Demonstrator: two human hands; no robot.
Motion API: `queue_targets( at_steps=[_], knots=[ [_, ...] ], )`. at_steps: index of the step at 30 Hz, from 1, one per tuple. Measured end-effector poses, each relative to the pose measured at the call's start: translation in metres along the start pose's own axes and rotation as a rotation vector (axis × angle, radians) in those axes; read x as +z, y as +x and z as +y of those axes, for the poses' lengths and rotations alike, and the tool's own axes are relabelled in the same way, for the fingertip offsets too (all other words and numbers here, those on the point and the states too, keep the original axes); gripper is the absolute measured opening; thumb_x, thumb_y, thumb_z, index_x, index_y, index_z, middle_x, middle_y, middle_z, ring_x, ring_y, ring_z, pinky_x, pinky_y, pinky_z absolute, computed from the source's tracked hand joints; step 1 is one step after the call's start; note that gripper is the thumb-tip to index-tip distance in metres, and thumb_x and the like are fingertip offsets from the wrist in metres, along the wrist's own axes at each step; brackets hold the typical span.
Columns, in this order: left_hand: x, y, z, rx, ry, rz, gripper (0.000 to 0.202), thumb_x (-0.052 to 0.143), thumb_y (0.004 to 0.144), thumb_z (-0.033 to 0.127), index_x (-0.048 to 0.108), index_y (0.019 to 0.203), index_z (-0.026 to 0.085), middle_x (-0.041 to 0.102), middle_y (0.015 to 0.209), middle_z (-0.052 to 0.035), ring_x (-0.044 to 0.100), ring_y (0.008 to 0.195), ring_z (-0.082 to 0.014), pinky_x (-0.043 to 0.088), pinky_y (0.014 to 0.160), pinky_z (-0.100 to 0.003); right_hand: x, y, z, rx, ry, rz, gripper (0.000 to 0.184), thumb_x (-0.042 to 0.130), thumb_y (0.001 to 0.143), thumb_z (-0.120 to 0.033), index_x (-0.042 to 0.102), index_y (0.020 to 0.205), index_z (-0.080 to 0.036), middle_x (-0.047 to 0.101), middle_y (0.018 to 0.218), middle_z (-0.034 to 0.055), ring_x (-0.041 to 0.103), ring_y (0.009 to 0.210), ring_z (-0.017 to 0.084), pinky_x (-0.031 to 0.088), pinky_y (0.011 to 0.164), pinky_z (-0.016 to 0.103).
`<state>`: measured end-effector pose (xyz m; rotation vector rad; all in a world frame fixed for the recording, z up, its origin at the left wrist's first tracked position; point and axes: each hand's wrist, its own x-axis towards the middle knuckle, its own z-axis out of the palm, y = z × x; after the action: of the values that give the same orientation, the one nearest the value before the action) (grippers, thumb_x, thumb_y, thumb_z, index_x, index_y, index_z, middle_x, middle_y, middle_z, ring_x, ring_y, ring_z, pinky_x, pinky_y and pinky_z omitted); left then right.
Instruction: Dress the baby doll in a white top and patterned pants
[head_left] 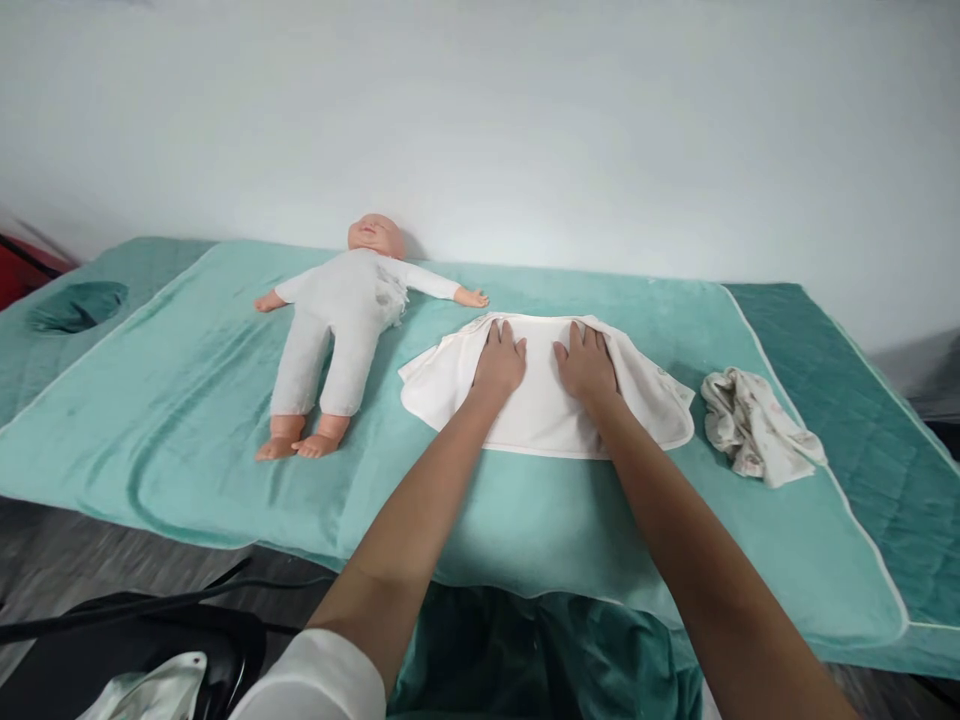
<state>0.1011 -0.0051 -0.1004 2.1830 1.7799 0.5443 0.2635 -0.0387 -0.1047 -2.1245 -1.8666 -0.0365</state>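
Note:
A small white baby garment (pixel 540 400) lies spread out on the green bed cover, its two sides opened outward. My left hand (pixel 500 360) rests on the left part of it, fingers stretched toward the top edge. On the right part lies my right hand (pixel 586 362), also flat with its fingers extended. Neither hand grips the cloth as far as I can see; the fingertips reach close to the garment's upper edge. To the left, a baby doll (pixel 341 305) with a white cloth body lies on its back, arms spread, one hand near the garment.
A crumpled patterned cloth (pixel 757 425) lies right of the garment. The green cover (pixel 187 400) drapes over a bed with a face hole (pixel 79 307) at the far left. A white wall (pixel 525 130) stands behind. A black chair (pixel 142 640) with cloth on it is at lower left.

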Motion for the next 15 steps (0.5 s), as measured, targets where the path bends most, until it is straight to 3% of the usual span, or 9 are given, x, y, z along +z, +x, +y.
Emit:
queue_targets(
  at_steps=[10,15],
  knots=[
    [-0.003,-0.004,0.004,-0.031,0.023,-0.056,0.064,0.028,0.103,0.038,0.029,0.155,0.001,0.027,0.165,-0.0212,0.028,0.154,-0.0273,0.03,0.125,-0.036,0.0,-0.002,-0.004,-0.007,-0.08,-0.009,0.064,0.03,0.103,-0.039,0.038,0.15,0.003,0.046,0.15,0.0297,0.041,0.141,0.038,0.031,0.116,0.05],
    [-0.006,-0.024,0.006,-0.012,0.067,-0.047,0.065,0.026,0.103,0.041,0.029,0.156,0.005,0.028,0.165,-0.0178,0.032,0.152,-0.0292,0.031,0.125,-0.041,-0.007,-0.013,-0.011,-0.133,-0.119,0.06,0.054,0.025,0.103,-0.026,0.052,0.139,0.003,0.05,0.149,0.0269,0.042,0.141,0.034,0.032,0.116,0.047]
  ],
)
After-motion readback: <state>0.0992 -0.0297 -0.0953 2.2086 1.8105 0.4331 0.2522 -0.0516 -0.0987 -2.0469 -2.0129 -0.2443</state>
